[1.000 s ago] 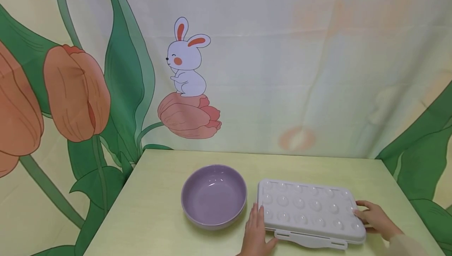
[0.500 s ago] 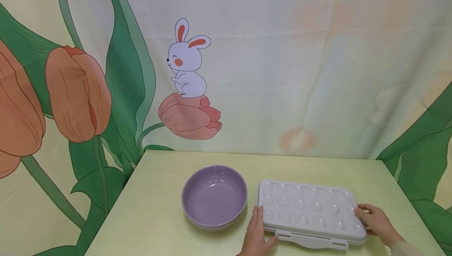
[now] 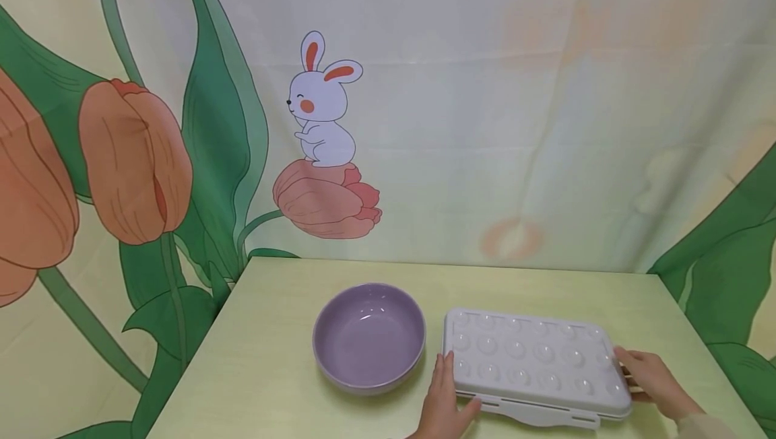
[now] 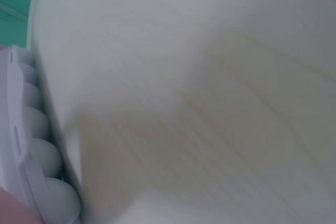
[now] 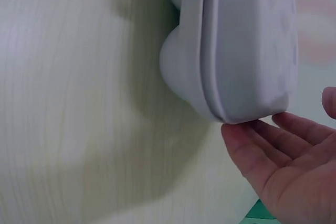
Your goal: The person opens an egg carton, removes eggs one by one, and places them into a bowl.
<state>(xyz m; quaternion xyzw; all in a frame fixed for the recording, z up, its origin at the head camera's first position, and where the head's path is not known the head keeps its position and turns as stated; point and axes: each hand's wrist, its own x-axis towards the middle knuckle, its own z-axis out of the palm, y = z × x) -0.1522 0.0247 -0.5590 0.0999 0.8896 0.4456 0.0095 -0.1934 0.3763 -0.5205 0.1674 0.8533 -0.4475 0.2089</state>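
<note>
A white lidded egg box (image 3: pixel 533 358) with rows of domes on its lid lies closed on the table. Its front latch flap (image 3: pixel 536 413) faces the person. The left hand (image 3: pixel 441 402) rests along the box's left end, fingers straight, thumb at the front edge by the flap. At the opposite end, the right hand (image 3: pixel 653 380) touches the box with extended fingers. In the right wrist view those fingertips (image 5: pixel 231 132) meet the end wall, while the thumb (image 5: pixel 329 102) stands off from it. The left wrist view shows the rounded egg cups (image 4: pixel 46 158) under the rim.
An empty purple bowl (image 3: pixel 370 341) stands left of the box, close to the left hand. The pale wood-grain table (image 3: pixel 261 358) ends at a hanging backdrop (image 3: pixel 436 122) printed with tulips and a rabbit.
The right hand has shifted slightly rightward, its fingers moving from the lid's edge to the box's end. The left hand and the box stay almost in place.
</note>
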